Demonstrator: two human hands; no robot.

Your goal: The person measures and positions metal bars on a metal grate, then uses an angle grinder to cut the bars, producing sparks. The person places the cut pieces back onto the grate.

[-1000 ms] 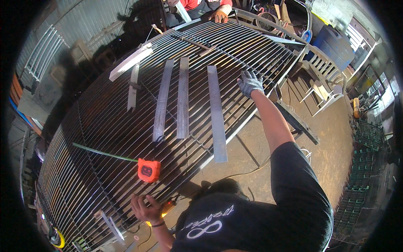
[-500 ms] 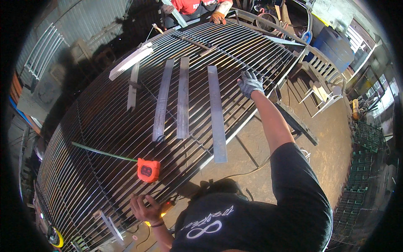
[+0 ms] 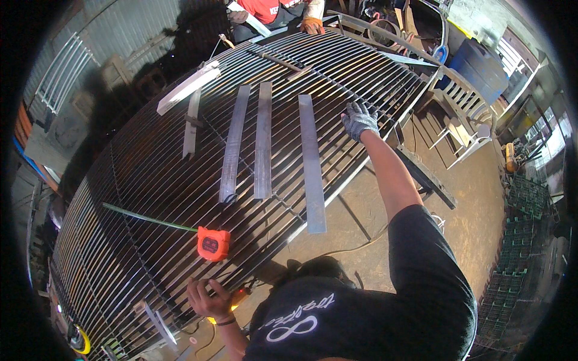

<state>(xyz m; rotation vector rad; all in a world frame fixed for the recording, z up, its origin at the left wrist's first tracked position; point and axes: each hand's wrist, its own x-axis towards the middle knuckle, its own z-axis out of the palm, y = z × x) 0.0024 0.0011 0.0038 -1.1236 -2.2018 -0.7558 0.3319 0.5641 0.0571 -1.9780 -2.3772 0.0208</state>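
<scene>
From the head view we look down on a large steel grille of close parallel bars, lying flat like a desk top. Our right hand, in a grey glove, rests with fingers spread on the bars near the grille's far right edge. Our left hand is bare and curled at the grille's near edge, just below the orange tape measure; we cannot tell whether it pinches anything. The tape's green blade runs out leftward from the case across the bars.

Three flat steel strips lie across the middle of the grille, left of the gloved hand; the nearest strip overhangs the grille's near edge. A shorter strip and a pale angle piece lie further left.

To measure well, we judge the blade should lie square to the bars and flat, with the case held steady so it does not creep.

The grille's near edge drops to bare floor, so the overhanging strip could tip if knocked. Another person's gloved hand rests at the far edge. Open bars lie between our two hands; chairs crowd the right corner.
</scene>
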